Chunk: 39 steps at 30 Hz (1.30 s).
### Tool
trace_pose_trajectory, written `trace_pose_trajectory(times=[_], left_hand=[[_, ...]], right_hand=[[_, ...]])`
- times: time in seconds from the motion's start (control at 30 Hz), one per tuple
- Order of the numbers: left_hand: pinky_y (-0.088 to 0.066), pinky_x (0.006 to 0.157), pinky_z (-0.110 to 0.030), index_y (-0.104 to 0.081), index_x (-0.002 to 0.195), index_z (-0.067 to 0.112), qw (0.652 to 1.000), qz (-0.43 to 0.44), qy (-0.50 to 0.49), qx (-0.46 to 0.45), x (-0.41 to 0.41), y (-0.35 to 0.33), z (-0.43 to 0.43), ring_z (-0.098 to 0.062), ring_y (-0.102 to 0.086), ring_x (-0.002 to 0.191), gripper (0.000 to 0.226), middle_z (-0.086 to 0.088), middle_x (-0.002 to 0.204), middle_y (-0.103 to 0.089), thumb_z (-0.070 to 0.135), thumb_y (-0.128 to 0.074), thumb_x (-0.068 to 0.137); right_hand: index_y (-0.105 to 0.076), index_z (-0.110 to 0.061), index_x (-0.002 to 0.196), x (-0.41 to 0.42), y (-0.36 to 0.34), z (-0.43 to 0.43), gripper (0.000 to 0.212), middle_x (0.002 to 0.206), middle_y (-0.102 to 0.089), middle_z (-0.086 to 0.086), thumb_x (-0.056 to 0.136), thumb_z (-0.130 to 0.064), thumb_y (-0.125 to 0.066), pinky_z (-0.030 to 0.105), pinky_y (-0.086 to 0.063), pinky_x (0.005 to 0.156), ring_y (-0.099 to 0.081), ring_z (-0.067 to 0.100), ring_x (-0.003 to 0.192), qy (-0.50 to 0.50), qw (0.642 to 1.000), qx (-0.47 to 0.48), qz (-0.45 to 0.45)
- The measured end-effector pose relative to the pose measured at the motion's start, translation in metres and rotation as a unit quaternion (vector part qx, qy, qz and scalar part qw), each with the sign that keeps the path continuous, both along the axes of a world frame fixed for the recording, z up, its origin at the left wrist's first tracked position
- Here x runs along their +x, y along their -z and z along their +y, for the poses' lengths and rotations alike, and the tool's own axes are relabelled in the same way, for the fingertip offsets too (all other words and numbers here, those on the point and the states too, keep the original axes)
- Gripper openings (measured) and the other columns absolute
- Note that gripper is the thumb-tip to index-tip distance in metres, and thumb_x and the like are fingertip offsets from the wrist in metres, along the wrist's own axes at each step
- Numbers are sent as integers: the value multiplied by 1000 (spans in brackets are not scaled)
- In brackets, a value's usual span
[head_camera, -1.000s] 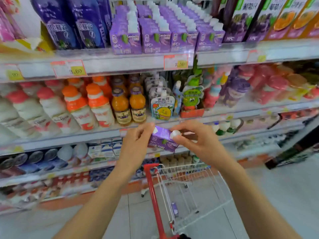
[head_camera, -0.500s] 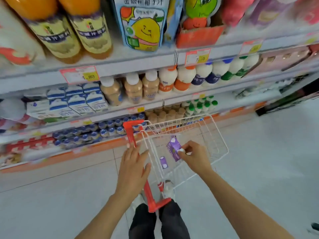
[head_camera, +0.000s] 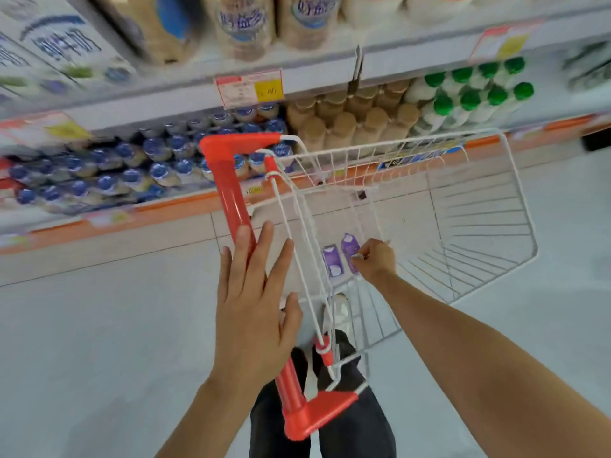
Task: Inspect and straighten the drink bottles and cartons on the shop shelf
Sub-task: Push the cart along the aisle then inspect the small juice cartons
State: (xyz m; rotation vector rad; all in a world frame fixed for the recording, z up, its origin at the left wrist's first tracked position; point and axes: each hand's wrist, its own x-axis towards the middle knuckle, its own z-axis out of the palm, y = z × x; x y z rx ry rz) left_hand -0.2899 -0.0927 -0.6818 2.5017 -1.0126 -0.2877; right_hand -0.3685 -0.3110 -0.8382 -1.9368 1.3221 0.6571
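The right hand (head_camera: 373, 263) pinches a small purple carton (head_camera: 349, 246) low in the wire trolley basket (head_camera: 496, 135), just beside a second carton (head_camera: 331, 265). The left hand (head_camera: 254, 302) lies flat, fingers straight, over the red handle (head_camera: 228, 190). Ungripped, the trolley could roll, and the carton might topple.

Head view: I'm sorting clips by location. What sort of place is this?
Probably a supermarket drinks aisle: rows of green-capped bottles, a price tag on the shelf edge, and a red-handled wire shopping trolley.
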Motion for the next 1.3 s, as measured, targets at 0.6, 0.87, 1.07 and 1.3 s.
trace_pose_trajectory(times=[0.6,0.87,1.07,1.3], left_hand=[[-28,115,-53,-61,133,10,992,-13,44,122,16,-47,1,-37,-38,142,56,-15,146,-52,35,-31,94],[-35,111,-52,-62,128,12,986,-130,21,-102,106,-295,-20,-34,-39,139,44,-11,141,-52,31,-39,96],[-27,116,-53,-53,138,10,927,-314,-6,-204,153,-465,-37,-37,-29,145,50,-18,151,-41,24,-46,90],[-8,123,-52,-28,156,16,905,-402,-26,-136,187,-525,-62,-32,-7,153,66,-13,164,-15,35,-42,95]], right_hand=[[-66,-15,123,64,-182,1,27,121,-67,3,97,-18,-61,32,-51,90,-63,14,102,-154,941,-7,-303],[-61,-9,129,117,-498,-4,32,136,-55,9,100,-21,-55,35,-48,99,-55,24,122,-248,749,-266,-553],[-52,-4,138,157,-650,-17,45,153,-35,21,98,-24,-57,43,-33,111,-40,37,136,-255,609,-449,-602],[-31,-12,154,191,-687,-40,62,162,-21,15,100,-42,-42,56,-15,120,-15,32,151,-292,629,-480,-536]])
